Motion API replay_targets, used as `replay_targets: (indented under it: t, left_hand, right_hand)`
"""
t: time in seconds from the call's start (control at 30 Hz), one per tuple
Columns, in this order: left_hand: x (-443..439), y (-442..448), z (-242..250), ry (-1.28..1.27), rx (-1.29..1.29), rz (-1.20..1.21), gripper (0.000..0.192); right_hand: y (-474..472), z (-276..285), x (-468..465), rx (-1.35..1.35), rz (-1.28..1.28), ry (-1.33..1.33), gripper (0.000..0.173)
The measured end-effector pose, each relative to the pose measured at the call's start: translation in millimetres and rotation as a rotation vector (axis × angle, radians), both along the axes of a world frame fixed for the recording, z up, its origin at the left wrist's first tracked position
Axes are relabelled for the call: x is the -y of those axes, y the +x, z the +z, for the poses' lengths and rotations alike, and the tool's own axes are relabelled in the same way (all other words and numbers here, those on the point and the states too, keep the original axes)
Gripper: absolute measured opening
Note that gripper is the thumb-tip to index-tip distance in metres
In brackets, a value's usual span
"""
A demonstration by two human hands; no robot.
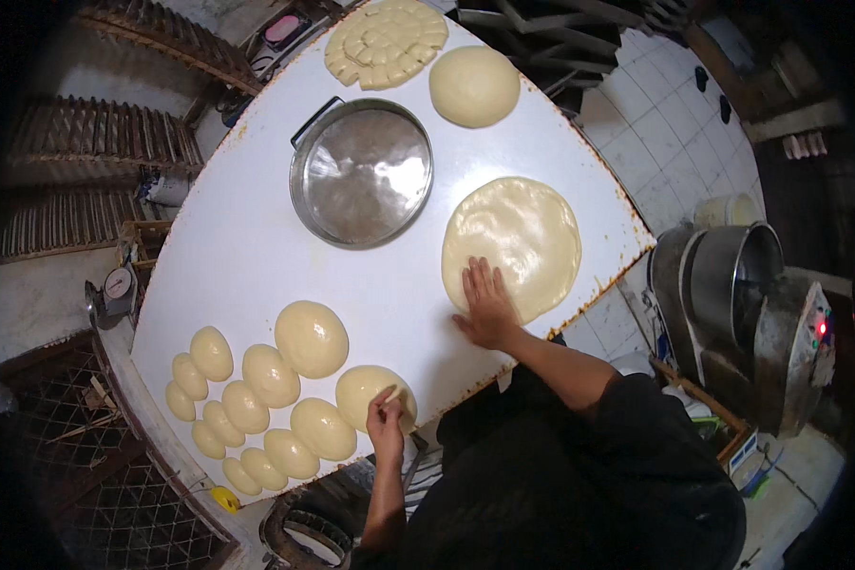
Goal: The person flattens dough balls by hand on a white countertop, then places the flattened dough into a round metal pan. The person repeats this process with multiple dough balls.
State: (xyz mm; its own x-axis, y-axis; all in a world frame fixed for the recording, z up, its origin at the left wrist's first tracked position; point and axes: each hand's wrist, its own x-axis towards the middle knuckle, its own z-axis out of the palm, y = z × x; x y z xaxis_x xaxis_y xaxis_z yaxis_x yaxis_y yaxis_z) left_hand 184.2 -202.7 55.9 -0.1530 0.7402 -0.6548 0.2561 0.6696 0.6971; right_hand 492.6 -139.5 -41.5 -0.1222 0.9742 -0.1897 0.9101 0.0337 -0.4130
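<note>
A flattened round sheet of dough lies on the white tabletop, glossy and slightly uneven. My right hand rests palm down on its near left edge, with the fingers stretched out and gripping nothing. Over a smooth dough ball at the table's near edge, my left hand pinches a small pale dough piece between thumb and fingers. Whether that piece is still joined to the ball cannot be made out. Several shiny dough balls sit in rows to the left.
A round metal pan with a handle stands mid-table. Beyond it are a scored dough round and a dough mound. The white table has rusty edges. A mixer bowl stands at right, a dial scale at left.
</note>
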Motion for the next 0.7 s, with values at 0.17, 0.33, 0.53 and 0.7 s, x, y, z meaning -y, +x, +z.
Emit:
replay_targets:
  t: [0.17,0.33,0.53,0.7]
  left_hand:
    - [-15,-2,-1,-0.031,0.036,-0.077,0.036]
    - [-37,31,8,-0.099,-0.002,-0.281,0.041]
    - [-74,128,-10,0.058,0.078,-0.507,0.043]
    - [-123,252,-44,0.657,0.001,-1.106,0.066]
  right_hand:
    - [-8,-10,38,-0.194,-0.202,0.053,0.098]
    - [42,-1,46,-0.058,-0.254,-0.009,0.097]
    - [110,-8,48,0.004,-0.425,0.051,0.106]
    - [114,-2,10,-0.074,-0.490,-0.046,0.115]
